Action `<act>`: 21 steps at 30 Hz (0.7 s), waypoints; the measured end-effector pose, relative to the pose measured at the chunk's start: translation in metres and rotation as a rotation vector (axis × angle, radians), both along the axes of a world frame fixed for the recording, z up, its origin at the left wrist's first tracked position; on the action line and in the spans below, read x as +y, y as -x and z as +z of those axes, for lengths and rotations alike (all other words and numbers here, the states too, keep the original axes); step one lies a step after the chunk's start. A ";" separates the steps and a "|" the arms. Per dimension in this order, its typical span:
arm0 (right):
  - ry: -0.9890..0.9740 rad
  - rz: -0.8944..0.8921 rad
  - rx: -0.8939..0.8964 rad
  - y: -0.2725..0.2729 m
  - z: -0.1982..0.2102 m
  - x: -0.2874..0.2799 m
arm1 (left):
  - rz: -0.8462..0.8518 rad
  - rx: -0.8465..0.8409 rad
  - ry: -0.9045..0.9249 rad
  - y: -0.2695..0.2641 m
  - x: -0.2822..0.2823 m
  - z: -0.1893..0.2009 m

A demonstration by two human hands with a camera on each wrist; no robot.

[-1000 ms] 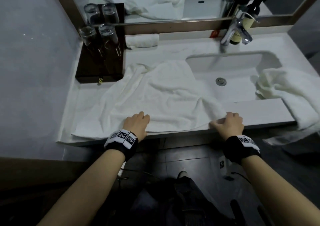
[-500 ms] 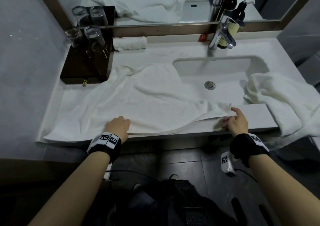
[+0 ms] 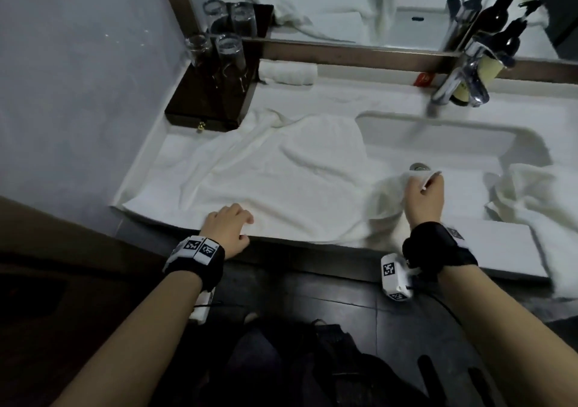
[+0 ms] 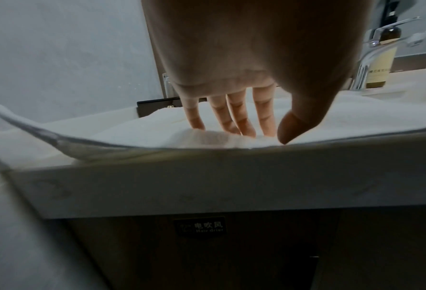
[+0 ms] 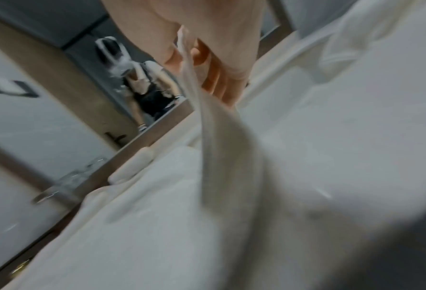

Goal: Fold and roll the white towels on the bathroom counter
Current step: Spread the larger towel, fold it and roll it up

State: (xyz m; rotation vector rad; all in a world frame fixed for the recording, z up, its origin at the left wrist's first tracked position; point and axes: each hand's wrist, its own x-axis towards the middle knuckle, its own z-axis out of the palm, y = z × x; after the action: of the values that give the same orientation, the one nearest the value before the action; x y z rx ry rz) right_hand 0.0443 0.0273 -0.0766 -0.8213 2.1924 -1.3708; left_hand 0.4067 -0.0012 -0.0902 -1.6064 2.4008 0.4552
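Observation:
A large white towel (image 3: 275, 181) lies spread over the white counter (image 3: 488, 244), left of the sink. My left hand (image 3: 230, 223) rests on its near edge at the counter's front; in the left wrist view the fingers (image 4: 231, 121) point down with their tips on the towel (image 4: 206, 137), thumb beside them. My right hand (image 3: 425, 192) pinches the towel's right corner and holds it lifted over the sink basin, near the drain (image 3: 419, 166). The right wrist view, blurred, shows the cloth strip (image 5: 219, 147) hanging from the pinch of my right hand (image 5: 196, 64).
A rolled white towel (image 3: 287, 72) lies at the back by the mirror. A second crumpled towel (image 3: 538, 206) drapes over the counter's right end. A dark wooden box (image 3: 212, 100) with two glasses (image 3: 215, 50) stands back left. The faucet (image 3: 463, 81) and bottles stand behind the sink.
My right hand has lifted the towel's right corner off the counter's front edge and carried it up and forward over the sink. My left hand stays on the near edge.

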 end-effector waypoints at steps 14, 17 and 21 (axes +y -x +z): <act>-0.298 0.837 0.084 -0.188 -0.015 -0.065 | 0.363 0.050 0.181 -0.092 -0.006 0.010; -0.322 0.846 0.180 -0.192 -0.026 -0.065 | 0.485 0.025 0.162 -0.114 -0.018 0.010; -0.333 0.833 0.259 -0.198 -0.027 -0.069 | 0.630 -0.011 0.076 -0.129 -0.035 0.009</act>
State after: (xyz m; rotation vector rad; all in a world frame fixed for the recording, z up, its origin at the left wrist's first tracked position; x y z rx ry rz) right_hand 0.2425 -0.0417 -0.1033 -1.5864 1.8043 -0.5000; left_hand 0.5355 -0.0365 -0.0810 -2.3805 1.8742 0.4518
